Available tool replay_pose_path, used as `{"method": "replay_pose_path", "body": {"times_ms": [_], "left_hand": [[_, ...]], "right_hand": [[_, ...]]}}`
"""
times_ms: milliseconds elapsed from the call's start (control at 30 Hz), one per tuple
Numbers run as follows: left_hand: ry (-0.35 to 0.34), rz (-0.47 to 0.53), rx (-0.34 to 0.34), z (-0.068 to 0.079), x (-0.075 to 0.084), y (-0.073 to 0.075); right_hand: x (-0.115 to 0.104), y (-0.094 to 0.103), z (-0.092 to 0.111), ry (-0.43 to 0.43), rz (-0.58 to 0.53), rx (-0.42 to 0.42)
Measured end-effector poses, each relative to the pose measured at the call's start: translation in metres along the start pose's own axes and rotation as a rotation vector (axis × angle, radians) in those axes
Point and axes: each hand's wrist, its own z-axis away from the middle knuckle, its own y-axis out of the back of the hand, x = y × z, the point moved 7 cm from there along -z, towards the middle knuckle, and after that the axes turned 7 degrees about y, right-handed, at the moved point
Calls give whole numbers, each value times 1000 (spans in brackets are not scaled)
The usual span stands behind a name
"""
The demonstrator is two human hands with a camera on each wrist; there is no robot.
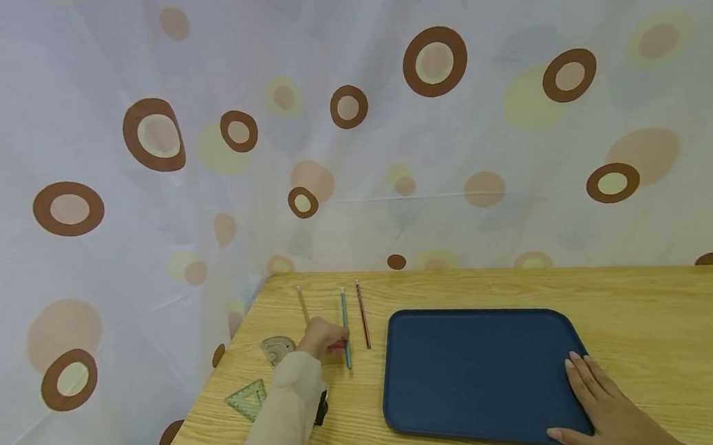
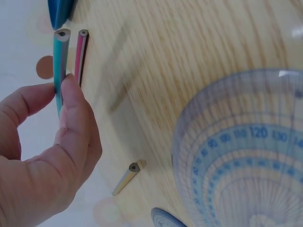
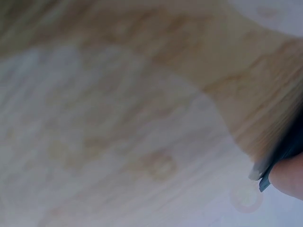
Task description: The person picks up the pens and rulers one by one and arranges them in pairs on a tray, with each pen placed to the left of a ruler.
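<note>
The left hand [image 1: 320, 338] pinches the teal pencil [image 1: 344, 313], whose long axis runs from near to far, and the blue tray [image 1: 485, 375] lies to its right on the worktop [image 1: 662, 325], touched by the outstretched right hand [image 1: 610, 408].

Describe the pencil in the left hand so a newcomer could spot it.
In the head view, find the dark blue tray, then look left to the left hand. It pinches a blue-green pencil. Its colour and that grip set it apart from the red pencil and the yellow pencil.
</note>
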Motion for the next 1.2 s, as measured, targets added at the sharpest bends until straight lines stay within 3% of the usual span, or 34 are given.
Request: {"method": "replay_pose_path", "body": {"times_ms": [167, 200, 567, 1200], "left_hand": [[11, 7, -20, 5, 2, 0], [13, -8, 5, 8, 3, 0], [43, -3, 0, 12, 1, -7], [-2, 0, -79, 23, 0, -28]], "right_hand": [[2, -2, -1, -3, -36, -11], [2, -3, -2, 0, -36, -10], [1, -1, -1, 14, 26, -5], [4, -5, -1, 21, 44, 3]]}}
